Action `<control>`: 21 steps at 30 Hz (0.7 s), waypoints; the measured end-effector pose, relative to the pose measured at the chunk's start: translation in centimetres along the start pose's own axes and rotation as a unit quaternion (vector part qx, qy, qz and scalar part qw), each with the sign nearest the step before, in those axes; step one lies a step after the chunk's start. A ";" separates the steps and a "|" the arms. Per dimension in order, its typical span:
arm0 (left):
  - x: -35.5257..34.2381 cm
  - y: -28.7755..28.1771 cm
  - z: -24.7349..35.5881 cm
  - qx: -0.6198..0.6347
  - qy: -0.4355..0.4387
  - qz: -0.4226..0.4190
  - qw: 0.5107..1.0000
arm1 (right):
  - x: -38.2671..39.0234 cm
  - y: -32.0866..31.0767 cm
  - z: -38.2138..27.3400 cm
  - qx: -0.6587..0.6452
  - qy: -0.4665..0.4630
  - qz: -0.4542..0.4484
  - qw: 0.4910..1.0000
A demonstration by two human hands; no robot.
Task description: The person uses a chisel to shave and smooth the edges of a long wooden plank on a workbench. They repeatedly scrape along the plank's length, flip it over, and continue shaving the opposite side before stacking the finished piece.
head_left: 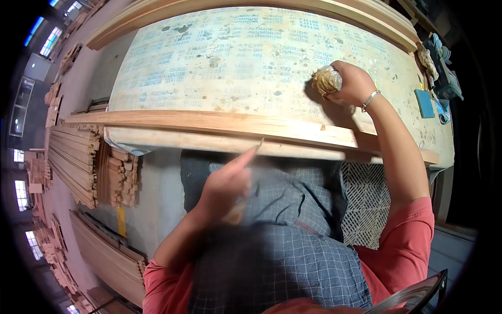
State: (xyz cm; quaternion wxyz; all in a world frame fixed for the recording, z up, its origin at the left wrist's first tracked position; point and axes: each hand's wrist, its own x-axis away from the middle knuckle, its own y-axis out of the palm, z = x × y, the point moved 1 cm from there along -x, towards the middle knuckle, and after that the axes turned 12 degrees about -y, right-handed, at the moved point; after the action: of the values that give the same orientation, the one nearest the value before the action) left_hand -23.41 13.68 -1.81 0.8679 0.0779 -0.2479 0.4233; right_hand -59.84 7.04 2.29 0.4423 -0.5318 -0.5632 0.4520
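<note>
My right hand (351,83) grips a crumpled bundle (327,79), gold-brown with pale plastic around it, above the worn board tabletop (219,57) with faded blue print and dark stains. A long pale wooden strip (209,120) lies along the near edge of the top, with my right forearm over its right part. My left hand (225,191), blurred, is low in front of the table edge, its index finger reaching up toward the strip; whether it holds anything small at the fingertip cannot be made out.
Long boards (251,4) lie along the far side. Stacked mouldings (73,162) and panels (104,251) stand at the left. A blue block (423,103), cloths and tools (439,63) crowd the right end. A patterned mat (363,204) shows below the table edge.
</note>
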 end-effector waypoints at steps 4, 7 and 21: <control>-0.1 0.6 3.2 0.148 -0.029 -0.042 0.988 | 2.0 -2.8 -2.9 -0.208 -0.069 0.126 0.967; -0.4 1.6 5.0 0.237 -0.009 -0.070 0.969 | 3.7 -3.4 -5.6 -0.293 -0.134 0.202 0.925; 1.8 4.9 5.3 0.462 -0.013 -0.173 0.870 | 7.3 0.9 -12.2 -0.015 -0.256 0.382 0.888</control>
State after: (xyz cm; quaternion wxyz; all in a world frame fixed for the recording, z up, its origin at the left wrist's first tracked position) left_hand -28.17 16.15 3.25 0.7890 0.5169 -0.0184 0.3315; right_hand -48.00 14.82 3.97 0.0680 -0.5786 -0.4166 0.6979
